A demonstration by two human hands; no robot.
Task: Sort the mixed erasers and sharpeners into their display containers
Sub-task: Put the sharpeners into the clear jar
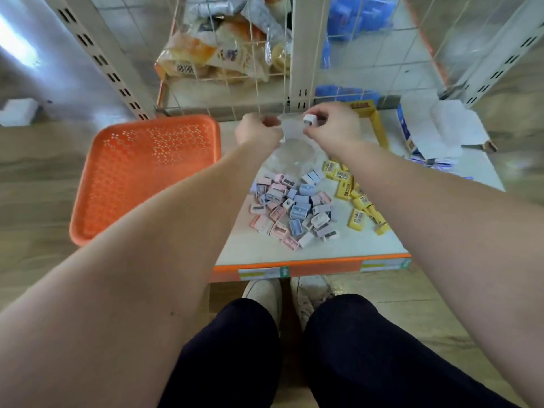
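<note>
A pile of pastel pink, blue and white sharpeners lies on the white shelf. Yellow wrapped erasers are scattered to its right. Behind the pile stands a clear plastic jar. My left hand grips the jar's rim at its left side. My right hand pinches a white sharpener just above the jar's mouth. A yellow display box stands behind my right hand, partly hidden.
An orange perforated tray lies left of the shelf. A blue and white carton sits at the right. A wire basket of snack bags hangs behind. The shelf's orange front edge is above my shoes.
</note>
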